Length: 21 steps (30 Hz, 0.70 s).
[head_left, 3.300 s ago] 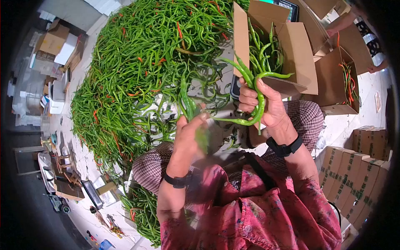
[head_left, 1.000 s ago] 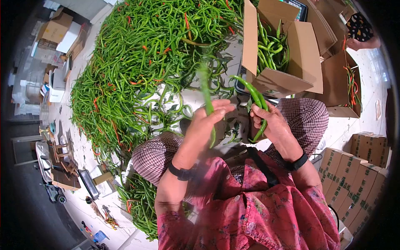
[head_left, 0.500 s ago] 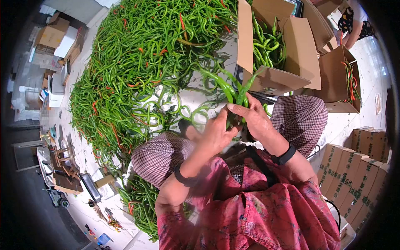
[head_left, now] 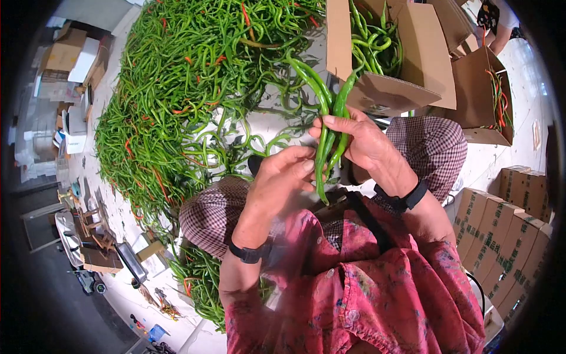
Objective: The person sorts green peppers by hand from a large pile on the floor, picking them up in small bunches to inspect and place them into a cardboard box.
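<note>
My right hand (head_left: 368, 144) grips a small bunch of long green chili peppers (head_left: 326, 112), which stick up and forward from my fist. My left hand (head_left: 277, 186) has its fingertips on the lower ends of the same peppers, pinching them just below the right hand. Both hands are raised above my knees in checked trousers. Just beyond the hands stands an open cardboard box (head_left: 427, 65) holding green peppers. A huge heap of green chili peppers (head_left: 194, 76), with a few red ones mixed in, covers the floor ahead and to the left.
A second open box (head_left: 480, 100) with red and green peppers stands to the right. Folded printed cartons (head_left: 510, 236) are stacked at the right. Another person (head_left: 498, 23) is at the top right. More peppers (head_left: 197, 283) lie by my left leg. Clutter lines the left edge.
My left hand brought a single pepper across to the right hand. Both hands then rose slightly, now holding the peppers together as one bunch.
</note>
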Motion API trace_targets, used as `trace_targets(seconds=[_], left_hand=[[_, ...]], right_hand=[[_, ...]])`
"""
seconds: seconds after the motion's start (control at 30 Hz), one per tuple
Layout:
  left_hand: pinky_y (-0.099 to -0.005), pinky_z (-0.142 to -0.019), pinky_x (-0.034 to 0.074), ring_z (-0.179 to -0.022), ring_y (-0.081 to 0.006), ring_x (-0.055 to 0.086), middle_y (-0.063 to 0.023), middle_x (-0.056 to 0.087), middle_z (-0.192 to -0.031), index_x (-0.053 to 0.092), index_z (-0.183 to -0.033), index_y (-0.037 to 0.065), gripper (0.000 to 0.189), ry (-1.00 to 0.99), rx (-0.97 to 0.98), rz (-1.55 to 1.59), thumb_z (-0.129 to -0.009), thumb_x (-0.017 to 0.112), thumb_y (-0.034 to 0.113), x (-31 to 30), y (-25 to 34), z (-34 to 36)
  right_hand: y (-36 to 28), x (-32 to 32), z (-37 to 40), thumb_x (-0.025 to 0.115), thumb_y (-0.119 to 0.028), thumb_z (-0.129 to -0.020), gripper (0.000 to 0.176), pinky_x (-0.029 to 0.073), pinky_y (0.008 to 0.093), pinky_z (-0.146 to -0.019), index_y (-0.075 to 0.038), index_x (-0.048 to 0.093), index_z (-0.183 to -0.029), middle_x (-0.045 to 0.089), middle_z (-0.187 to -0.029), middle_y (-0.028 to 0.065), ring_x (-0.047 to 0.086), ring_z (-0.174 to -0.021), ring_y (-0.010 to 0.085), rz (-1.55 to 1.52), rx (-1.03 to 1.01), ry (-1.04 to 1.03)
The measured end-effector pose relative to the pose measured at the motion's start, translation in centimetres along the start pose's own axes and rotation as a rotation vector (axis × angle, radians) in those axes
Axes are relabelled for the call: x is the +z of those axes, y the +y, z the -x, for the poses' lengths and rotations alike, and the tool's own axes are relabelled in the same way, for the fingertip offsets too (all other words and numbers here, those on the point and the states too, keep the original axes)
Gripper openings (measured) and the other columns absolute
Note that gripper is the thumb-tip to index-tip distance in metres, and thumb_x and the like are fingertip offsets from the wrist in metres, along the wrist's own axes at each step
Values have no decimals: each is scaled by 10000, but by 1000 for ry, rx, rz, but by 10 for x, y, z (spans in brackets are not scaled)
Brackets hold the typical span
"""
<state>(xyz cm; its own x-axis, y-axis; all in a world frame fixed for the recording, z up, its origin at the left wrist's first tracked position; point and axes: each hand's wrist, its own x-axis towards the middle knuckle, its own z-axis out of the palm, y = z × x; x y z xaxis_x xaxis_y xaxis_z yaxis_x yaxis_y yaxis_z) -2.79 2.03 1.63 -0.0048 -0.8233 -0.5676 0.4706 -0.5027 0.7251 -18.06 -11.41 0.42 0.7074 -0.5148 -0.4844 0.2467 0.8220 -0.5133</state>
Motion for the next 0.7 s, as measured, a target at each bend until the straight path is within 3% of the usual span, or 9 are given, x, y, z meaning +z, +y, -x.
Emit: trace_targets(seconds=[0.07, 0.2, 0.3, 0.43, 0.53, 0.63, 0.7], left_hand=[[-231, -639, 540, -773, -140, 651, -88, 653, -981, 567, -1112, -7, 222, -14, 78, -34, -911, 585, 87, -3, -9, -8], [-214, -673, 509, -827, -112, 625, -66, 646, -978, 571, -1121, -16, 325, -74, 174, -23, -817, 678, 31, 5, -6, -7], [-213, -712, 495, -851, -100, 606, -51, 639, -983, 570, -1130, -23, 382, -79, 140, -55, -776, 709, 14, 11, 1, -2], [-212, -744, 485, -861, -94, 594, -40, 632, -996, 573, -1137, -20, 389, -87, 206, -107, -782, 715, 50, 23, 8, 5], [-236, -813, 464, -877, -102, 573, -25, 624, -975, 598, -1110, -17, 322, -31, 124, -97, -802, 676, 31, 29, 8, 10], [-314, -893, 469, -968, -185, 613, -97, 639, -1060, 547, -1192, -40, 433, -92, 103, 142, -794, 677, 70, 34, 1, 11], [-309, -882, 472, -955, -183, 612, -96, 637, -1051, 552, -1174, -40, 410, -99, 122, 168, -798, 668, 74, 41, -1, 18]], right_hand=[[-1, -2, 0, 619, -56, -875, 309, 546, 375, -837, -5, 518, -1162, 619, -1015, 110, 639, -962, 239, 1, -23, -6], [-2, 0, 5, 628, -51, -873, 297, 539, 362, -840, -31, 536, -1155, 611, -1004, 70, 638, -930, 222, -62, -95, -92], [-4, 4, 11, 640, -46, -864, 338, 536, 344, -826, -33, 530, -1184, 608, -998, 56, 637, -911, 210, -70, -133, -160], [-8, 1, 12, 652, -62, -860, 377, 536, 332, -811, -35, 521, -1213, 602, -1009, 57, 633, -914, 203, -28, -160, -219], [-10, 1, 12, 652, -103, -872, 370, 527, 341, -802, -39, 523, -1212, 601, -1011, 65, 618, -899, 186, -14, -194, -220], [-4, 0, 9, 621, -190, -907, 332, 513, 351, -792, -44, 532, -1192, 596, -1008, 66, 590, -866, 165, -175, -229, -338], [-8, 4, 11, 599, -230, -921, 322, 507, 349, -788, -46, 535, -1178, 591, -992, 60, 572, -847, 156, -211, -218, -354]])
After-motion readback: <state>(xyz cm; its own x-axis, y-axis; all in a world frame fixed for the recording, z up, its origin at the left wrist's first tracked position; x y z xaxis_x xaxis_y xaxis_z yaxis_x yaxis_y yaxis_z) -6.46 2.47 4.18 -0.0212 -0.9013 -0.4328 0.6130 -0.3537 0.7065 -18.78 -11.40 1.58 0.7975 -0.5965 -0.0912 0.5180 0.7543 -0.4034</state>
